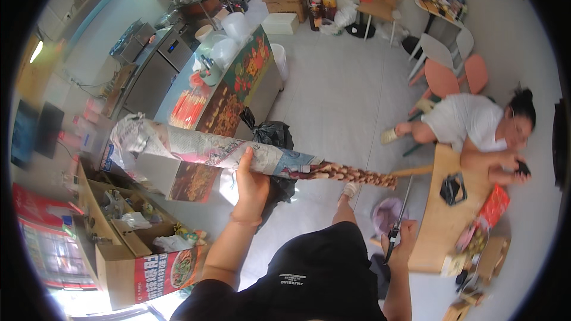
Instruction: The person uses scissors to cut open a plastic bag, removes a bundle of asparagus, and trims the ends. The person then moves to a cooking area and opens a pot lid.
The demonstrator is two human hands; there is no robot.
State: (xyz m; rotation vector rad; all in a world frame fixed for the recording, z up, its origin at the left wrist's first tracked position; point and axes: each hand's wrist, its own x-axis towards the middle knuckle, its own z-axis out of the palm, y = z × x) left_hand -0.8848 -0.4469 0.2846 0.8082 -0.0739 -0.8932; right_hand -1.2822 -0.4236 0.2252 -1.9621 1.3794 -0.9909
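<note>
A long bundle wrapped in printed paper is held crosswise by my left hand, the fingers partly hidden beneath it. Its left end is crumpled and wrapped; from the right end stick out many thin brown, textured pieces, perhaps stems or sticks. In my right hand is a thin tool with a black handle and a narrow metal shaft, whose kind I cannot tell. The shaft points up towards the right tip of the bundle; whether they touch is unclear.
A seated person holds a small dark object beside a wooden table at right. A purple bin stands near my right hand. Beyond the bundle are a black plastic bag and a counter. Wooden shelving is at lower left.
</note>
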